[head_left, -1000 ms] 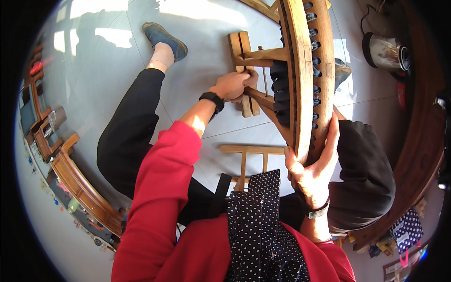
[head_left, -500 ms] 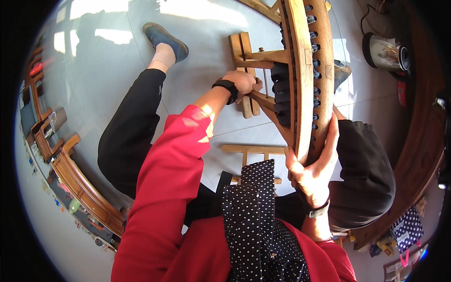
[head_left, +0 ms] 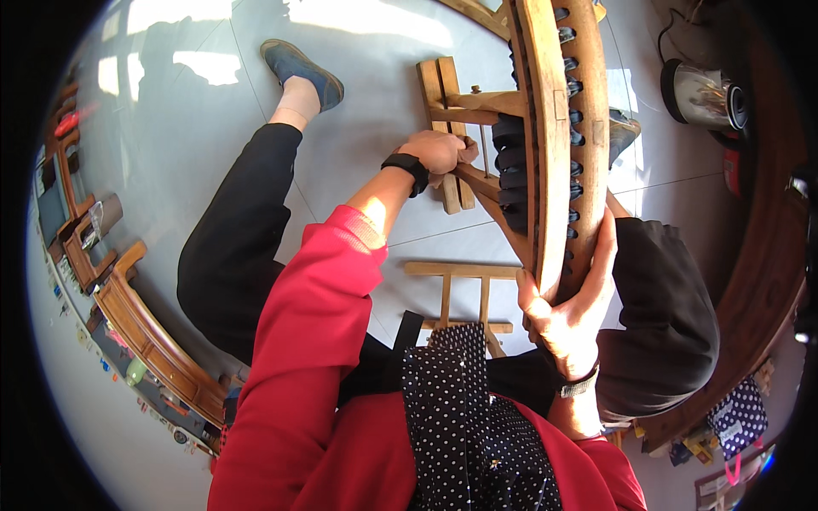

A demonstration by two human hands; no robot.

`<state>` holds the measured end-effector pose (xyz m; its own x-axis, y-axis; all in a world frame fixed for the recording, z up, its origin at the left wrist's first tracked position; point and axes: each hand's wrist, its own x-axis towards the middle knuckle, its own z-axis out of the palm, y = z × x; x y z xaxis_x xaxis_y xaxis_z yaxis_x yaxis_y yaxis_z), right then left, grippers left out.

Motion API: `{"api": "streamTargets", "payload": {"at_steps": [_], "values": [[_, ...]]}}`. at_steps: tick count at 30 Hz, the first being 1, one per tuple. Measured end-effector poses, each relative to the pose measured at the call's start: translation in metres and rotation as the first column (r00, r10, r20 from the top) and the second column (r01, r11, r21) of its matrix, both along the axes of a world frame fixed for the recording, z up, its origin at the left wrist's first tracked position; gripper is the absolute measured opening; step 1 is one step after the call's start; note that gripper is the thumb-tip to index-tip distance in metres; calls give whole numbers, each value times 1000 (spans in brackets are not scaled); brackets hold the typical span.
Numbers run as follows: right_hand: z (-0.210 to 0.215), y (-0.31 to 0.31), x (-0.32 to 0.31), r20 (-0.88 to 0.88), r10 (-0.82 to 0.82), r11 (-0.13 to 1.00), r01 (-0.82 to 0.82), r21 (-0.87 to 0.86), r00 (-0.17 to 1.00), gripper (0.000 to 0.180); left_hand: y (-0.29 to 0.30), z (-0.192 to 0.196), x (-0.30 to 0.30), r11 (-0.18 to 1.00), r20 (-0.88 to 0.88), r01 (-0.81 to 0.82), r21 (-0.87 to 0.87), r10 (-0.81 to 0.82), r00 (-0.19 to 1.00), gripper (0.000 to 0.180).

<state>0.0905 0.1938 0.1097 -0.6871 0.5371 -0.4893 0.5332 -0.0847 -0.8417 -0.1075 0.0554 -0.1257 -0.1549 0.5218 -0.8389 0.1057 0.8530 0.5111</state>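
A wooden frame (head_left: 552, 145), looking like a folding chair or stool, stands between my knees. Dark bands (head_left: 513, 166) stretch beneath its paired curved rails and show as short loops along a row of holes in the outer rail. My left hand (head_left: 436, 152), with a black band on its wrist, is closed round the end of one of the frame's wooden bars; what else lies in the fingers is hidden. Nearer to me, my right hand (head_left: 569, 322) grips the near end of the rails, thumb on one side and fingers along the other.
Lower wooden crosspieces (head_left: 464, 271) show above the pale tiled floor (head_left: 358, 51). At the right stand an electric kettle (head_left: 705, 95) and a long dark wooden furniture edge (head_left: 750, 289). A polka-dot bag (head_left: 738, 417) lies lower right; wooden furniture (head_left: 158, 336) lines the left.
The polka-dot cloth at my front has dropped toward me, uncovering more of the lower crosspieces. Both hands keep their places on the wooden frame.
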Motion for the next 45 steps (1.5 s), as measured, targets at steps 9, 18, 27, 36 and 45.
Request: {"api": "streamTargets", "payload": {"at_steps": [9,18,27,36,45], "values": [[1,1,0,28,17,995,-20,100,999,103,-60,-14,18,954,-646,217,205,-34,763,29],[-1,-3,-3,-9,21,994,-20,105,1000,105,-48,0,34,942,101,-334,-12,334,937,19],[-2,1,-2,-6,45,989,-43,138,999,103,-77,-39,3,925,-749,370,83,-188,636,34],[-1,-1,-3,-39,13,998,-11,61,999,104,-73,-27,35,931,-278,16,366,93,956,32],[-12,1,-10,-3,-40,999,40,-4,999,94,-83,79,-1,910,-249,-415,-25,396,884,44]]}}
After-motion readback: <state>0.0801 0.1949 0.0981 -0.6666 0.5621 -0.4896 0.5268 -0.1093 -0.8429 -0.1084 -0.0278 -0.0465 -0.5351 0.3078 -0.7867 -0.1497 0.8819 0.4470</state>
